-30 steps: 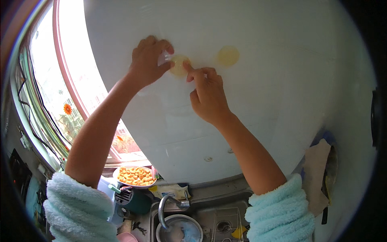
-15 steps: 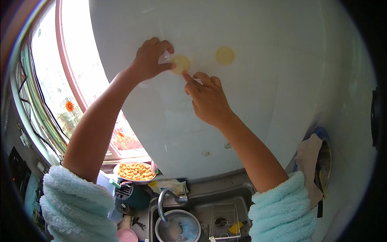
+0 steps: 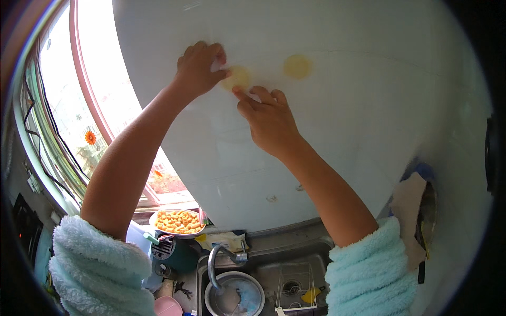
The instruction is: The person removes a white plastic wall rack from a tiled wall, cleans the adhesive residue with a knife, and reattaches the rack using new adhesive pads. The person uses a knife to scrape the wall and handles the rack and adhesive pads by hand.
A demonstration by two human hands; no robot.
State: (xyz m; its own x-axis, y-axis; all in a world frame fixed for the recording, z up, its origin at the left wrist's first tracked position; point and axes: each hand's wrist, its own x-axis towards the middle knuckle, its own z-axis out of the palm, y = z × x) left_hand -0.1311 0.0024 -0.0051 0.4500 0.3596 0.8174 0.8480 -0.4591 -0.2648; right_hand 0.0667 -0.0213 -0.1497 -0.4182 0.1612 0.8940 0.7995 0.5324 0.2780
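Both my arms reach up to a pale wall that carries two round, yellowish discs. The left disc (image 3: 240, 77) lies between my hands. My left hand (image 3: 199, 67) is at its left side, thumb tip on or right at the rim, the other fingers bent and apart from the thumb. From below comes my right hand (image 3: 270, 120), its index fingertip at the disc's lower edge and the other fingers loosely curled. Nothing shows gripped in either hand. Farther right, the second disc (image 3: 298, 66) is untouched. The discs look slightly blurred.
Below is a metal sink (image 3: 263, 258) with a curved faucet (image 3: 212, 263), a metal basin (image 3: 260, 295) and a wire rack (image 3: 295, 308). A bowl of orange snack pieces (image 3: 179, 222) stands by the bright window (image 3: 95, 68). A beige cloth (image 3: 408, 210) hangs at right.
The view has shifted slightly. My left thumb has moved up along the disc's rim, and its index finger has drawn closer. My right index fingertip has slid a little left along the lower edge.
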